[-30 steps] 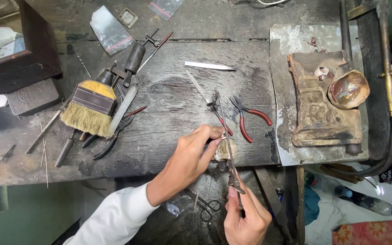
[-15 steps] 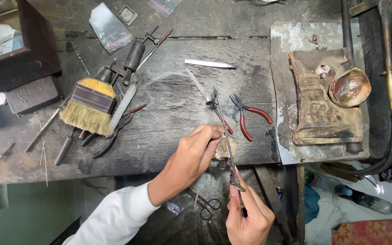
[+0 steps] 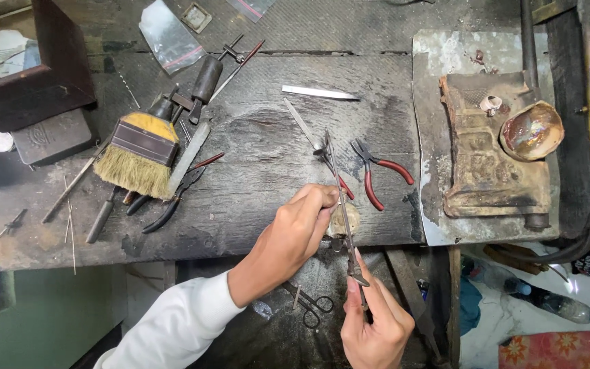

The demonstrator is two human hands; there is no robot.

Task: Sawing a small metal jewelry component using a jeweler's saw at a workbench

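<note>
Dark, scarred wood forms the desk, littered with a bristle brush and red-handled pliers. At its front edge, the left hand pinches a small pale workpiece with closed fingers. Just below, the right hand grips a thin metal file laid against that piece.

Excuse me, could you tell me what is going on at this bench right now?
A person is working at the front edge of a worn wooden workbench. The left hand pinches a small pale piece at the bench edge, while the right hand holds a long thin metal tool across it. Red-handled pliers and a brush lie unused nearby.
</note>
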